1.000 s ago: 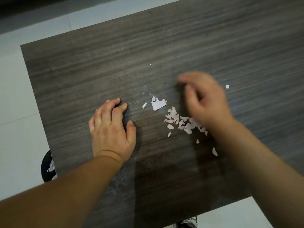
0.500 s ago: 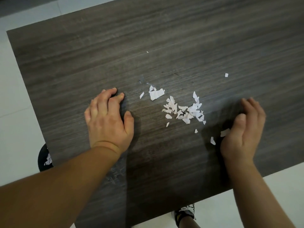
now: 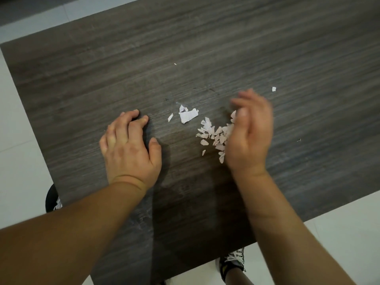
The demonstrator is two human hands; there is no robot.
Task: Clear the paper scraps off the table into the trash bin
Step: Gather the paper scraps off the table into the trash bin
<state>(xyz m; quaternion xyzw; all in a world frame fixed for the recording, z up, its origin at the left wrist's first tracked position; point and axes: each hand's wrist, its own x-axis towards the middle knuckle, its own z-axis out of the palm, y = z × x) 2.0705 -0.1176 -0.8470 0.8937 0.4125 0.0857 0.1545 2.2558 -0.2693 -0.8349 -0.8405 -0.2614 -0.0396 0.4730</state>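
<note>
Fingers [image 3: 249, 103] of the right hand [image 3: 249, 136] are held straight and open, with the paper scraps [image 3: 213, 134] piled just at nine o'clock.

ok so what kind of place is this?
Probably an indoor room, home or office; hard to say which. A dark wood-grain table stands on pale floor tiles, with torn paper scraps on top. The person stands at it in laced sneakers.

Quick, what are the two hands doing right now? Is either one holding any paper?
Left hand: open, fingers resting on the table, holding nothing.
Right hand: open, edge-on against the pile of paper scraps, holding nothing.
</note>
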